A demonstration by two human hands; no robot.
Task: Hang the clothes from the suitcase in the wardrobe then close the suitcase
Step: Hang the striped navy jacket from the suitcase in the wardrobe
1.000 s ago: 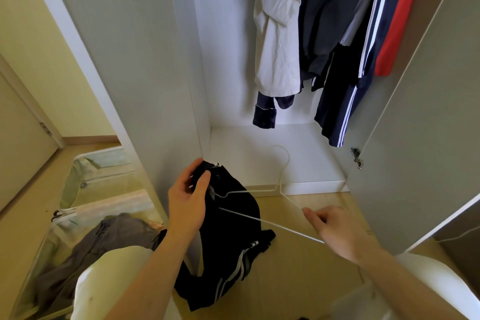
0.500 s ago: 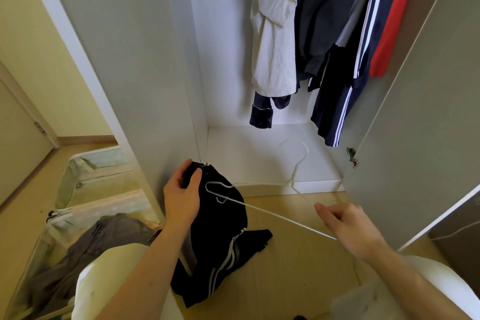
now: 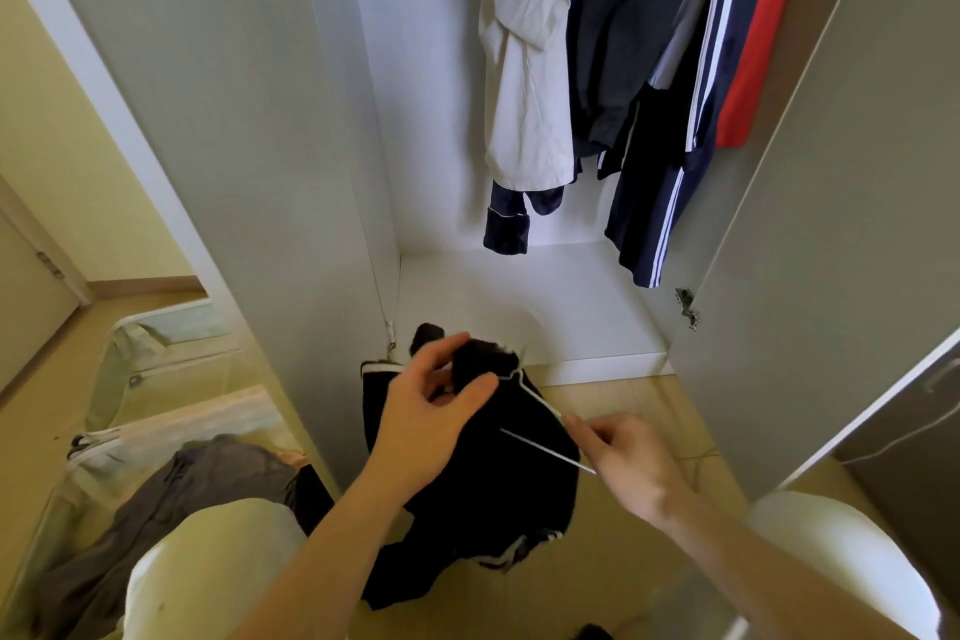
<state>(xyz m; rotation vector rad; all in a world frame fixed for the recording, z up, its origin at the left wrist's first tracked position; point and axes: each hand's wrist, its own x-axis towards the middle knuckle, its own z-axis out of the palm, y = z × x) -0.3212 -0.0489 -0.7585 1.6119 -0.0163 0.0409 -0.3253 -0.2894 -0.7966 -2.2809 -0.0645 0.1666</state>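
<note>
**Two hands, one black top, one hanger**

Two hands are out in front of the open wardrobe (image 3: 322, 161); the left hand (image 3: 431, 411) grips the top of a black top (image 3: 498, 494) with curled fingers; the top hangs down over the floor (image 3: 634, 582); it has white stripes near the bottom; the right hand (image 3: 623, 463) pinches a thin white hanger (image 3: 540, 447); the hanger lies across the top, and one end is by the left hand. Inside the wardrobe hang a white shirt (image 3: 524, 68), dark clothes (image 3: 649, 109) with white stripes, and a red one (image 3: 758, 42). The suitcase (image 3: 104, 442) is open on the floor to the left; grey clothes (image 3: 171, 504) lie in it.
</note>
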